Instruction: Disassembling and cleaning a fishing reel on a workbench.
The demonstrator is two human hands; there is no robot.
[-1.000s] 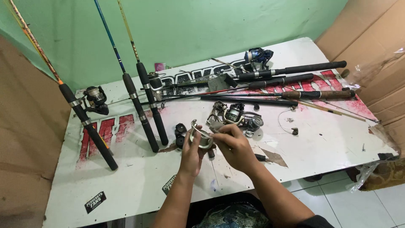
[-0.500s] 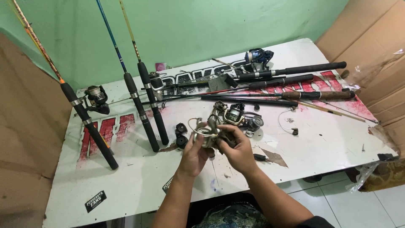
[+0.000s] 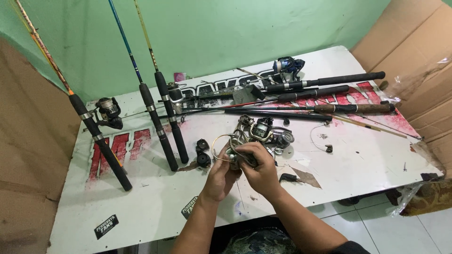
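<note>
Both my hands hold a small metal fishing reel (image 3: 234,151) with a wire bail loop just above the white table (image 3: 155,202). My left hand (image 3: 220,175) cups it from below and the left. My right hand (image 3: 260,170) grips it from the right, fingers curled over its top. Right behind the hands lie another reel body (image 3: 260,130) and a loose spool (image 3: 285,138). Two small black parts (image 3: 203,153) sit to the left of my hands.
Three fishing rods (image 3: 165,117) lean against the green wall at the left, one with a reel (image 3: 107,112). Several rods (image 3: 325,89) and a blue reel (image 3: 288,66) lie across the table's back. Cardboard (image 3: 414,56) stands at the right. A small black handle (image 3: 288,178) lies by my right wrist.
My hands have kept turning the reel in place; the wire bail loop now sticks out to the left. Nothing on the table has moved.
</note>
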